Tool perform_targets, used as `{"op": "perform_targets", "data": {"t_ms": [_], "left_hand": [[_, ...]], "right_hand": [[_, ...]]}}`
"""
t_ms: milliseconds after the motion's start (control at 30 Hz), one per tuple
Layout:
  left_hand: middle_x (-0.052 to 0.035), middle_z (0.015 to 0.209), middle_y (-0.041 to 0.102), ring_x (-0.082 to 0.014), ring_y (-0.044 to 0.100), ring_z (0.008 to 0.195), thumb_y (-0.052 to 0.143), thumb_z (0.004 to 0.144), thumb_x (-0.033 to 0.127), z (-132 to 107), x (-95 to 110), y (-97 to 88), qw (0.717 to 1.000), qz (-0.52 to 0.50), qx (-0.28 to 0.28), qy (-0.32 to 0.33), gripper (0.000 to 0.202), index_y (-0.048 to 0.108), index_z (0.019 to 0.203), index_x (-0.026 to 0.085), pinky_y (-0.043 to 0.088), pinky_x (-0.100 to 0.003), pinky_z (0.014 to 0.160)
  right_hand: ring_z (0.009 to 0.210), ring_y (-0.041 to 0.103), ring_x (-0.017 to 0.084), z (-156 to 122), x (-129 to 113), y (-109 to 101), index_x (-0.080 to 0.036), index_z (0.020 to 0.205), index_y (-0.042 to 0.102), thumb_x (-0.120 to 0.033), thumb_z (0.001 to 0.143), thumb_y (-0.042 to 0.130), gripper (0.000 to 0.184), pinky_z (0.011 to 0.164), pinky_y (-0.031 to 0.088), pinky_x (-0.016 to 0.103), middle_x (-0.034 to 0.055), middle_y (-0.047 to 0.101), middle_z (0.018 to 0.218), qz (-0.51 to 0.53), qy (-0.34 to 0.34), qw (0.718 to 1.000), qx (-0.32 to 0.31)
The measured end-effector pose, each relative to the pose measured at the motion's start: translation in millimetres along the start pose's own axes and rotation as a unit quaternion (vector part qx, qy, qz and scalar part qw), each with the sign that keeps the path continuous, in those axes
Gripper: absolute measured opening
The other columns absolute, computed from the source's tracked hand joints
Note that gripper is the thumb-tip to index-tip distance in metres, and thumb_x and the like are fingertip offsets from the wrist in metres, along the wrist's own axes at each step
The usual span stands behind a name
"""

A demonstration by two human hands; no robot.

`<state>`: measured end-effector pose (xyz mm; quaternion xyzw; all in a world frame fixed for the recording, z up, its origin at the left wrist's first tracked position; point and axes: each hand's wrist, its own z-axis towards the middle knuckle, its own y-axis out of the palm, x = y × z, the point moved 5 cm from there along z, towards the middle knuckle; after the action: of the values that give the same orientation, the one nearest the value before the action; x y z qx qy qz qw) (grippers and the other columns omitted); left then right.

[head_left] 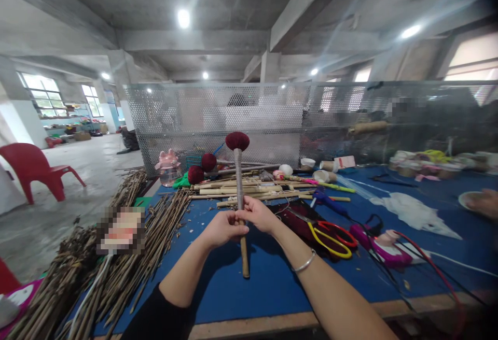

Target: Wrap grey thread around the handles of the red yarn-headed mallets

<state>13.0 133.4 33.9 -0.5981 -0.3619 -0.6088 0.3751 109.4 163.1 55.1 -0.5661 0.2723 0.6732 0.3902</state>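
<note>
Holding stick (239, 182) w/ L hand (221, 229), R hand (259, 215).

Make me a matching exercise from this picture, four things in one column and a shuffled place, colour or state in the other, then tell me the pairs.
Column one:
1. Red chair
2. Scissors
3. Stick with a dark red head
4. Silver bracelet

Column two:
A. Yellow-and-red-handled
B. Worn on the right arm
C. Standing on the floor
D. Held by left hand and right hand

Pairs: 1-C, 2-A, 3-D, 4-B
</note>
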Motion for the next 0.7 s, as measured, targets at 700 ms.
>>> {"op": "perform_targets", "data": {"t_ms": [700], "left_hand": [[0.0073,0.046,0.032,-0.0037,0.021,0.032,0.034,0.080,0.042,3.2,-24.0,23.0,0.938,-0.220,0.225,-0.146,0.029,0.036,0.062,0.019,0.014,-0.017,0.034]], "right_hand": [[0.049,0.045,0.008,10.4,30.5,-0.1,-0.015,0.078,0.049,-0.046,0.066,0.065,0.037,0.047,0.033,0.021,-0.0043,0.050,0.057,-0.011,0.030,0.997,0.065]]}}
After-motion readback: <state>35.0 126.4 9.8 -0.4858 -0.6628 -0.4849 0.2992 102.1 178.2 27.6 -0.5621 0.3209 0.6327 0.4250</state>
